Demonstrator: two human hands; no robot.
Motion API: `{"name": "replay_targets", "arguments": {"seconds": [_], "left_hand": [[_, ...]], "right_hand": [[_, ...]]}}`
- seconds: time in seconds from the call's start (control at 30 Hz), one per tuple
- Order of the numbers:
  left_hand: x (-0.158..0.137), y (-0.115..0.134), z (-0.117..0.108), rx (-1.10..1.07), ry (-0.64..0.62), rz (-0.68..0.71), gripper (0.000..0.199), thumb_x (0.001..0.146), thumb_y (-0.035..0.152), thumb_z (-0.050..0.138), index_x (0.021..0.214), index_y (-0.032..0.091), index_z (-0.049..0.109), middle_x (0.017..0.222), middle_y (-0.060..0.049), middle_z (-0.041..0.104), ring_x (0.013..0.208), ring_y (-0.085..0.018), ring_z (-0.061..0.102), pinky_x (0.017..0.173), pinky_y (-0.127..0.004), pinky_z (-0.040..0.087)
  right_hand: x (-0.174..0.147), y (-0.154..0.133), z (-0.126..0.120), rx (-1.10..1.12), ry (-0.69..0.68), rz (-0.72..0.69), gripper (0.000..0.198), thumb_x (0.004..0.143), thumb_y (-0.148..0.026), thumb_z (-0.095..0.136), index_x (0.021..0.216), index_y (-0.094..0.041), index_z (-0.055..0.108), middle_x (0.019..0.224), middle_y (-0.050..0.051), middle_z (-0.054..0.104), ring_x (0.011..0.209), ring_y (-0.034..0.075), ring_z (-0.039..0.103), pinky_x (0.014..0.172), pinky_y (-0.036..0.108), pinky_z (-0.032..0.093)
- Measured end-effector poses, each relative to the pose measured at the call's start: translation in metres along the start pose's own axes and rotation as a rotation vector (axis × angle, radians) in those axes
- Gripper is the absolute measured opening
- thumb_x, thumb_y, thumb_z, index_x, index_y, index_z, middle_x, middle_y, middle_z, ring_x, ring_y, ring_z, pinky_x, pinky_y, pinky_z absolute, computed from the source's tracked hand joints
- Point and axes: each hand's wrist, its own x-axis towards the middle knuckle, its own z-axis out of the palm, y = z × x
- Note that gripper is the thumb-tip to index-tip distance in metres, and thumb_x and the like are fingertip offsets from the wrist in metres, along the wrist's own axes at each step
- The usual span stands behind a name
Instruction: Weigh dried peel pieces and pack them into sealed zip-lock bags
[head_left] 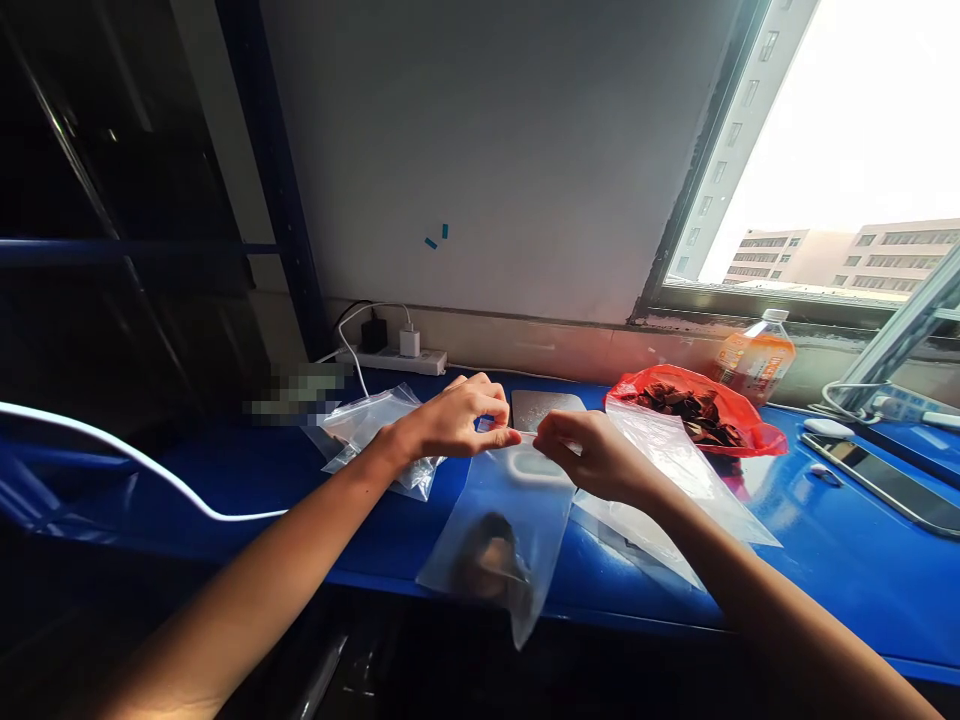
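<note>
A clear plastic bag [525, 520] hangs over the blue table's front edge, with a few dark brown pieces showing through near its bottom. My left hand [465, 415] pinches the bag's top edge between thumb and finger. Close beside it, my right hand [592, 455] has its fingers closed on the same edge. Just behind the hands lies a flat grey plate-like device [547, 402], partly hidden. To the right, an open red plastic bag [765, 438] holds many dark brown dried pieces [694, 412].
Flat clear bags [375, 420] lie left of my hands, and more clear bags [675, 470] lie under my right forearm. A power strip [427, 361] with chargers sits by the wall. A drink bottle [757, 355] and a phone [885, 483] are at the right.
</note>
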Motion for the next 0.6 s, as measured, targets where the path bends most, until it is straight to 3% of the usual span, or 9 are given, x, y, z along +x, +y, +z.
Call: {"name": "replay_targets", "arguments": {"seconds": [0.2,0.43,0.53,0.6], "left_hand": [[-0.001,-0.008,-0.003,-0.16,-0.07,-0.053,0.04,0.086,0.047,0.053,0.062,0.015,0.054,0.072,-0.001,0.058,0.073,-0.015,0.05,0.064,-0.026,0.038],[-0.002,-0.006,-0.012,-0.456,-0.043,-0.184,0.044,0.081,0.054,0.056,0.061,0.015,0.049,0.06,0.003,0.044,0.054,-0.009,0.04,0.05,-0.022,0.029],[-0.002,-0.005,-0.016,-0.594,-0.014,-0.164,0.044,0.08,0.054,0.056,0.059,0.016,0.047,0.056,0.004,0.039,0.05,-0.008,0.034,0.047,-0.021,0.026],[-0.003,-0.004,-0.019,-0.707,-0.021,-0.115,0.043,0.079,0.052,0.057,0.059,0.016,0.047,0.06,0.003,0.043,0.051,-0.008,0.036,0.047,-0.022,0.029]], "right_hand": [[0.0,-0.003,-0.009,0.028,-0.021,0.044,0.023,0.084,-0.034,0.052,0.069,-0.017,0.055,0.056,-0.003,0.047,0.051,0.008,0.035,0.047,0.022,0.025],[0.0,-0.005,-0.017,0.32,-0.154,0.103,0.042,0.081,-0.054,0.054,0.059,-0.02,0.041,0.053,-0.006,0.03,0.049,0.008,0.027,0.045,0.023,0.018],[0.0,-0.004,-0.018,0.371,-0.161,0.12,0.048,0.079,-0.059,0.054,0.056,-0.02,0.038,0.053,-0.005,0.028,0.049,0.008,0.026,0.045,0.024,0.017],[0.001,-0.002,-0.018,0.403,-0.144,0.128,0.049,0.08,-0.059,0.053,0.056,-0.02,0.037,0.054,-0.005,0.028,0.05,0.008,0.027,0.046,0.024,0.018]]}}
